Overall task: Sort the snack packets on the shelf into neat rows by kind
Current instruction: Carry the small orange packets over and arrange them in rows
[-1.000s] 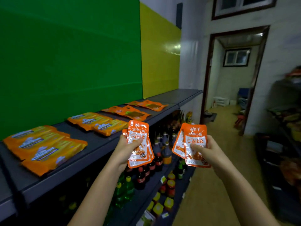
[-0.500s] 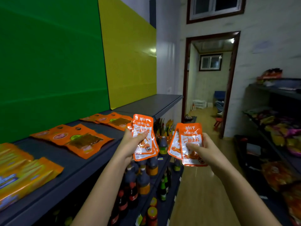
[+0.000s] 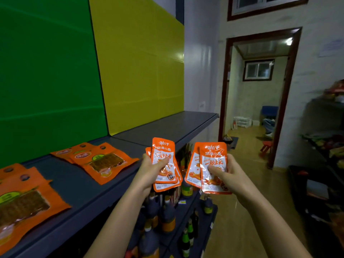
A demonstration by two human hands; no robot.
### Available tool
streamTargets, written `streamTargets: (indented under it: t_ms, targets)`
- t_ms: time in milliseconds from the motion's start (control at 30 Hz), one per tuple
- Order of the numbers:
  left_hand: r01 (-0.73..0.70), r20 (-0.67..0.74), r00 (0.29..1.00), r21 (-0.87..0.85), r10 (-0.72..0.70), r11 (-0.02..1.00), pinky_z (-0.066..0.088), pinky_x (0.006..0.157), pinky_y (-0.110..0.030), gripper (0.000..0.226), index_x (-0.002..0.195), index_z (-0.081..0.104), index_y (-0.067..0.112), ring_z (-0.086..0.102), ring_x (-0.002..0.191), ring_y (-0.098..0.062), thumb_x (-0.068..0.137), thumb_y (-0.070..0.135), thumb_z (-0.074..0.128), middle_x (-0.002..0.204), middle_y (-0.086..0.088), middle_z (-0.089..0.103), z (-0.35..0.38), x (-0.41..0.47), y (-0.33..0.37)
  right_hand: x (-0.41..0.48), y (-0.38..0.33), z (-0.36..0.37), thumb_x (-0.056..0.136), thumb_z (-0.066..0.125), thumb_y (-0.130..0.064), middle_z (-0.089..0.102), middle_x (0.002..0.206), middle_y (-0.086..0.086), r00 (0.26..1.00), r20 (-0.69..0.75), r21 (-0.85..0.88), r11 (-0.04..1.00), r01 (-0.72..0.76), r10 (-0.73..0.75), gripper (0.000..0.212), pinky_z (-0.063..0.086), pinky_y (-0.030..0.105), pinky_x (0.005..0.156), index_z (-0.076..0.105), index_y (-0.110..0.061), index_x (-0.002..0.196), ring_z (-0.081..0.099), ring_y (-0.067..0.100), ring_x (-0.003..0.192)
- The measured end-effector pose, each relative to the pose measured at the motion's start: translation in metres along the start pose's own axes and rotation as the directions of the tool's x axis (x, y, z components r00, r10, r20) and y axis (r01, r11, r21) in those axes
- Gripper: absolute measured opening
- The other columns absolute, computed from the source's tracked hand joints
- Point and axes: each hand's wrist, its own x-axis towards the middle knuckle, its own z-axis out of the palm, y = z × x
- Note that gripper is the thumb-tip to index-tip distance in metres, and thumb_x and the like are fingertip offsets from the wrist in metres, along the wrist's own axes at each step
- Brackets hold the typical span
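1. Gripping a fan of orange snack sachets (image 3: 163, 151) each, the left hand (image 3: 149, 172) and right hand (image 3: 232, 175) hover just off the grey shelf (image 3: 167, 127).
2. Light, floppy, slippery film, I'd guess; pinch low.

Each hand (image 3: 149, 172) (image 3: 230, 180) holds orange packets (image 3: 164, 164) beside the shelf (image 3: 167, 127).
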Motion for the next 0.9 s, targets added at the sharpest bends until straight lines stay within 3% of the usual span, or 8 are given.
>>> streamTargets:
  t_ms: [233,400,567,700,900]
  targets:
    - [0.01,-0.179,0.984,-0.048,-0.018,0.999,0.057,0.076,-0.04,0.046,0.124,0.041,0.01,0.068,0.094,-0.03,0.085,0.019,0.065,0.115,-0.014,0.065,0.044,0.057,-0.002,0.109,0.013,-0.018,0.088,0.062,-0.017,0.066,0.107,0.002,0.968,0.243,0.023,0.998,0.064,-0.068,0.033,0.056,0.031,0.078,0.046,-0.019,0.116,0.067,0.02,0.095]
    - [-0.008,-0.294,0.955,-0.1,-0.022,0.995,0.058,0.073,-0.037,0.044,0.124,0.042,0.012,0.069,0.091,-0.027,0.086,0.021,0.064,0.112,-0.013,0.067,0.056,0.076,0.003,0.166,0.016,0.001,0.087,0.063,-0.021,0.066,0.108,-0.002,0.877,0.467,0.044,0.994,0.104,-0.113,0.037,0.056,0.03,0.079,0.045,-0.024,0.119,0.068,0.015,0.093]
    - [-0.03,-0.39,0.921,-0.105,-0.013,0.994,0.056,0.063,-0.029,0.033,0.119,0.039,0.017,0.067,0.074,-0.018,0.091,0.025,0.056,0.098,-0.006,0.067,0.048,0.09,0.014,0.209,0.012,0.033,0.087,0.063,-0.021,0.068,0.105,-0.004,0.775,0.616,0.087,0.99,0.107,-0.138,0.033,0.057,0.033,0.081,0.048,-0.024,0.116,0.07,0.013,0.089]
    - [-0.055,-0.465,0.885,-0.136,-0.015,0.989,0.057,0.064,-0.031,0.036,0.119,0.044,0.015,0.069,0.075,-0.019,0.09,0.031,0.056,0.103,-0.01,0.07,0.032,0.107,0.019,0.241,0.006,0.065,0.087,0.063,-0.024,0.068,0.101,-0.011,0.684,0.709,0.09,0.984,0.155,-0.172,0.028,0.057,0.023,0.074,0.048,-0.032,0.109,0.069,0.005,0.086]
    - [-0.117,-0.571,0.818,-0.044,0.071,0.992,0.06,0.059,-0.026,0.045,0.123,0.043,0.011,0.069,0.078,-0.019,0.086,0.024,0.064,0.109,-0.011,0.068,-0.001,0.134,0.032,0.281,-0.014,0.122,0.088,0.062,-0.026,0.07,0.103,-0.006,0.574,0.78,0.152,0.964,0.216,-0.252,0.027,0.057,0.027,0.078,0.052,-0.028,0.113,0.07,0.009,0.088]
